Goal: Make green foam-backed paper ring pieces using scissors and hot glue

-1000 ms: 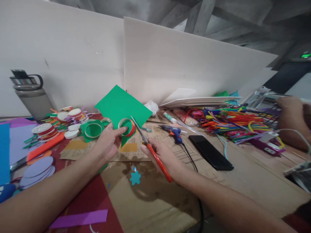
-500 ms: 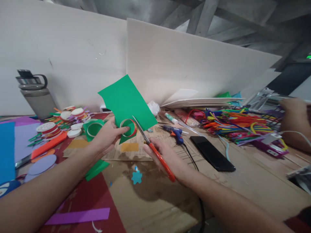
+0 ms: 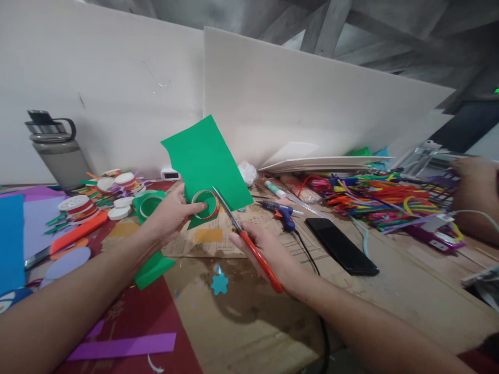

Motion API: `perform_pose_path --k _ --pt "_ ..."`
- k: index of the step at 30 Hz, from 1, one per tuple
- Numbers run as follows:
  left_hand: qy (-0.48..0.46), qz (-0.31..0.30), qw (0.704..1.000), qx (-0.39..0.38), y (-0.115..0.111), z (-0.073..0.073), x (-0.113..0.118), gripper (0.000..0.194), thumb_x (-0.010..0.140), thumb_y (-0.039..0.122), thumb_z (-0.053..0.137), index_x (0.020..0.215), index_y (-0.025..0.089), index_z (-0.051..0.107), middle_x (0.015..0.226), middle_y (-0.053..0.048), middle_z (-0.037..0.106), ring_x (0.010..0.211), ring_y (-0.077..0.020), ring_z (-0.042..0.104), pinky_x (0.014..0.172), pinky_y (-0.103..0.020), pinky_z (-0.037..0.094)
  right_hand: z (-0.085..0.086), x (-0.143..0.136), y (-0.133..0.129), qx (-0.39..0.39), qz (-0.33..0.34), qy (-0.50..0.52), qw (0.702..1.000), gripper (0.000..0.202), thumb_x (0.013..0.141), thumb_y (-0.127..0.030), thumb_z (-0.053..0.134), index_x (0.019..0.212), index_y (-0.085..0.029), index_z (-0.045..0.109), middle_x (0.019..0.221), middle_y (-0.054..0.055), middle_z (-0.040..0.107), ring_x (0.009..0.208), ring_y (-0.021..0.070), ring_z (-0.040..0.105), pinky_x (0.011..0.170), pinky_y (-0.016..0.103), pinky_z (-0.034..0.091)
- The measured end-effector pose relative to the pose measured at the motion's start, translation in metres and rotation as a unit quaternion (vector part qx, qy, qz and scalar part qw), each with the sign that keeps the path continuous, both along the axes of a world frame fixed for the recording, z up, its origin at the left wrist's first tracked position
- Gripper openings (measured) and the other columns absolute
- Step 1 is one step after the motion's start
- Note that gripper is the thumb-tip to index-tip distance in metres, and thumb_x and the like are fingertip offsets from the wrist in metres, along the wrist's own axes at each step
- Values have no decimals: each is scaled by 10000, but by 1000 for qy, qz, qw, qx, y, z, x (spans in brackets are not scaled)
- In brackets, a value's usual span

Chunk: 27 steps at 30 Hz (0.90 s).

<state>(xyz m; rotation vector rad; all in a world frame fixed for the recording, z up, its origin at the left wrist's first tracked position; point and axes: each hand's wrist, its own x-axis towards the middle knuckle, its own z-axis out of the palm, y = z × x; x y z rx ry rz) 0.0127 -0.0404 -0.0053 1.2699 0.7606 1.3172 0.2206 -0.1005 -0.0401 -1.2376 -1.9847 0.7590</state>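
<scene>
My left hand [image 3: 177, 208] pinches a green sheet [image 3: 208, 156] together with a small ring [image 3: 215, 206], white inside and red outside, that lies against the sheet's lower part. The thumb rests inside the ring. My right hand [image 3: 268, 254] is wrapped round red-handled scissors [image 3: 260, 259]. Their blades [image 3: 226, 201] point up and left, at the sheet just right of the ring. Below the hands, a blue gear-shaped cutout [image 3: 220, 283] lies on the cardboard. Another green piece [image 3: 154, 271] lies under my left forearm.
A glue gun [image 3: 286, 217], a black phone [image 3: 341, 246] and a pipe cleaner pile [image 3: 374, 192] lie right. Left are a bottle [image 3: 58, 156], an orange-handled cutter [image 3: 80, 231] and several decorated rolls [image 3: 78, 210]. Another person's arm [image 3: 473, 197] shows far right.
The green sheet has turned slightly clockwise, its top edge shifting up and to the right. The ring and the scissors have hardly moved.
</scene>
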Motion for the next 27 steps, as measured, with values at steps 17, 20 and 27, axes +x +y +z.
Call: perform_pose_path --k 17,20,27 --pt "10 -38 999 -35 3 11 -12 597 502 -121 722 1019 175 693 632 13 656 535 -138 607 546 -219 508 -1 3 -2 -12 -7 -9 1000 372 888 -547 524 706 -222 511 564 -26 476 501 120 428 455 245 271" --pt "3 -35 998 -56 3 14 -13 607 474 -140 711 993 172 694 664 -1 670 576 -164 633 551 -230 505 2 4 -3 -20 -2 -4 1000 371 888 -535 531 690 -223 500 559 -23 483 497 119 437 452 244 284" --pt "143 2 990 -16 1 22 -17 486 486 -36 765 915 181 689 509 52 512 606 -169 606 530 -205 447 11 4 -8 -64 15 5 998 389 881 -561 529 708 -215 487 566 -32 478 488 103 439 450 229 315"
